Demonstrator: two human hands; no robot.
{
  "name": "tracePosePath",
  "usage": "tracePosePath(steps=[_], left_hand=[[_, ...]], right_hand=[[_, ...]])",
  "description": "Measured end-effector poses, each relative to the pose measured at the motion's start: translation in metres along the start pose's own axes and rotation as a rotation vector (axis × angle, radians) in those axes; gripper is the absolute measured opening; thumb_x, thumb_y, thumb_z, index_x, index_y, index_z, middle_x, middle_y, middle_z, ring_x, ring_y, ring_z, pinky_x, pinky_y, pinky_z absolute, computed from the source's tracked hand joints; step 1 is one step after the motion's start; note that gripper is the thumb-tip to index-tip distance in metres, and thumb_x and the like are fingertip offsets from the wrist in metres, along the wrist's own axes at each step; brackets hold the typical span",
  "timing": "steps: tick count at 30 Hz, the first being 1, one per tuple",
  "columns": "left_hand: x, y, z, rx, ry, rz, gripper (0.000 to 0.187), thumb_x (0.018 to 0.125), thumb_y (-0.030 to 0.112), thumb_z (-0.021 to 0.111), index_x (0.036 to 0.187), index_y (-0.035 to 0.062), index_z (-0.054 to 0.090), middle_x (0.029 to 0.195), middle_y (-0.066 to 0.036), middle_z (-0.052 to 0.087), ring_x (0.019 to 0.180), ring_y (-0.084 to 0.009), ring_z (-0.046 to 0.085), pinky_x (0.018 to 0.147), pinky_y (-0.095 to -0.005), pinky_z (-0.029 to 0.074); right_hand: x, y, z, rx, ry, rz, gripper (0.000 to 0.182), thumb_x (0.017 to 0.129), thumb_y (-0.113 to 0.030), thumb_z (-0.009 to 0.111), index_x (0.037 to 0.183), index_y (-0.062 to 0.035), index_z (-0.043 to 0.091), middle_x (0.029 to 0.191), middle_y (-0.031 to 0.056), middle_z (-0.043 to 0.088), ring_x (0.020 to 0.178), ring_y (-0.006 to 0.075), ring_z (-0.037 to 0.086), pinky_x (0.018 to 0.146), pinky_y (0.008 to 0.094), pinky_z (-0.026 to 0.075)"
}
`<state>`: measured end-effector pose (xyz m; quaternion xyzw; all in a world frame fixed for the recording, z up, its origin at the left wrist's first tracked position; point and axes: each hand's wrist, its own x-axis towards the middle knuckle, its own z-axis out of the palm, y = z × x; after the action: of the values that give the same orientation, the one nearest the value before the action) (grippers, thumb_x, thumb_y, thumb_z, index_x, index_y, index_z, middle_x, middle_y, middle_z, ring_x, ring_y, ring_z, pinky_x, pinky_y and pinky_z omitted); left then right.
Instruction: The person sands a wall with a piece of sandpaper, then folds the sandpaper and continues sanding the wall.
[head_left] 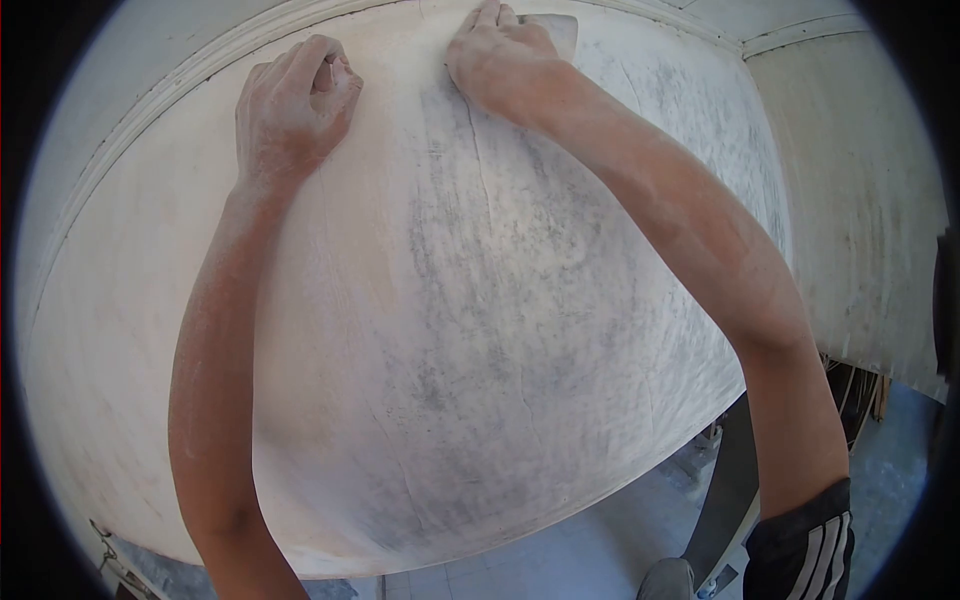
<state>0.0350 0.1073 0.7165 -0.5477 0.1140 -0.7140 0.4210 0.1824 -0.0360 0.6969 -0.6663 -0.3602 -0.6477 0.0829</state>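
Note:
A large curved panel (330, 330), whitish with grey scuffed streaks and fine cracks, fills most of the head view. My left hand (297, 105), coated in pale dust, rests against its upper left part with the fingers curled into a loose fist; I see nothing in it. Near the panel's top edge, my right hand (505, 55) presses a piece of sandpaper (562, 35) to the surface. Only a greyish corner of the sandpaper shows beyond the hand, and the rest is hidden under the palm. Both forearms reach upward across the panel.
A moulded rim (140, 105) runs along the panel's upper left edge. At the right stands a stained pale side panel (850, 200), with wires (858, 395) below it. Under the lower edge lies a light floor (560, 555), with a shoe tip (667, 578) showing.

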Motion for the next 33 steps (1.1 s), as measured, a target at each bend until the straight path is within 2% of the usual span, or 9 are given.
tracePosePath(steps=[6,10,13,16,20,22,25,28,33], left_hand=[[0.001,-0.005,-0.001,-0.010,-0.002,0.047,0.007,0.083,0.014,0.066,0.086,0.0127,0.061,0.068,0.001,0.058,0.063,-0.0195,0.054,0.072,-0.0330,0.046],[-0.001,0.000,0.001,-0.040,-0.035,-0.006,0.007,0.083,0.014,0.066,0.086,0.0129,0.060,0.067,0.002,0.058,0.062,-0.0197,0.053,0.071,-0.0331,0.046],[-0.001,-0.001,0.001,-0.021,-0.027,0.024,0.006,0.083,0.014,0.066,0.086,0.0133,0.060,0.067,0.002,0.057,0.062,-0.0196,0.053,0.071,-0.0332,0.046],[-0.002,-0.002,0.003,-0.043,-0.020,0.020,0.007,0.083,0.014,0.067,0.086,0.0136,0.060,0.068,0.002,0.058,0.063,-0.0197,0.053,0.070,-0.0332,0.047],[-0.002,0.001,0.001,-0.037,-0.055,-0.013,0.008,0.083,0.014,0.067,0.086,0.0133,0.061,0.067,0.002,0.058,0.063,-0.0205,0.054,0.069,-0.0335,0.047],[-0.002,0.000,0.001,-0.022,-0.029,0.007,0.007,0.083,0.014,0.067,0.086,0.0131,0.061,0.066,0.001,0.057,0.062,-0.0210,0.053,0.069,-0.0341,0.047],[-0.002,-0.001,0.002,-0.043,-0.025,0.006,0.007,0.082,0.014,0.068,0.085,0.0129,0.061,0.066,0.000,0.057,0.062,-0.0220,0.053,0.068,-0.0354,0.048],[-0.001,0.002,-0.001,-0.051,-0.066,-0.054,0.008,0.081,0.014,0.068,0.084,0.0126,0.061,0.066,0.000,0.057,0.062,-0.0227,0.053,0.067,-0.0360,0.048],[-0.001,-0.001,0.001,-0.037,0.003,0.019,0.008,0.080,0.013,0.069,0.083,0.0122,0.061,0.065,0.000,0.056,0.061,-0.0223,0.053,0.066,-0.0350,0.047]], right_hand=[[-0.006,-0.017,0.023,-0.109,0.173,-0.035,0.061,0.087,-0.011,0.064,0.137,0.0174,0.043,0.144,0.0476,0.026,0.133,0.0505,0.043,0.103,0.0472,0.045],[-0.007,-0.002,-0.027,0.254,-0.303,-0.164,0.053,0.088,-0.009,0.061,0.135,0.0124,0.050,0.142,0.0435,0.036,0.129,0.0449,0.050,0.098,0.0434,0.048],[-0.013,-0.030,0.028,-0.292,0.384,0.082,0.042,0.088,-0.010,0.062,0.128,0.0025,0.061,0.137,0.0342,0.049,0.116,0.0338,0.062,0.087,0.0377,0.050],[0.009,-0.001,0.018,0.022,0.100,0.012,0.036,0.089,-0.011,0.061,0.123,-0.0009,0.066,0.134,0.0303,0.054,0.107,0.0288,0.066,0.082,0.0356,0.050],[-0.006,-0.019,0.008,-0.017,0.092,-0.017,0.044,0.091,-0.004,0.053,0.132,0.0130,0.049,0.145,0.0328,0.041,0.131,0.0369,0.048,0.103,0.0386,0.046],[0.006,-0.022,0.054,-0.030,0.533,0.067,0.039,0.091,-0.012,0.059,0.127,0.0032,0.062,0.142,0.0323,0.046,0.119,0.0315,0.060,0.090,0.0378,0.049],[0.000,-0.002,-0.003,0.450,-0.018,0.050,0.046,0.092,-0.008,0.054,0.135,0.0098,0.051,0.148,0.0299,0.040,0.131,0.0314,0.051,0.101,0.0389,0.045],[-0.013,-0.033,0.009,-0.077,0.076,0.137,0.053,0.094,-0.008,0.049,0.141,0.0149,0.039,0.154,0.0276,0.031,0.143,0.0318,0.035,0.112,0.0400,0.036],[-0.036,-0.018,0.024,0.667,0.249,0.051,0.052,0.099,-0.014,0.043,0.143,0.0128,0.034,0.155,0.0280,0.027,0.147,0.0324,0.025,0.120,0.0393,0.027]])
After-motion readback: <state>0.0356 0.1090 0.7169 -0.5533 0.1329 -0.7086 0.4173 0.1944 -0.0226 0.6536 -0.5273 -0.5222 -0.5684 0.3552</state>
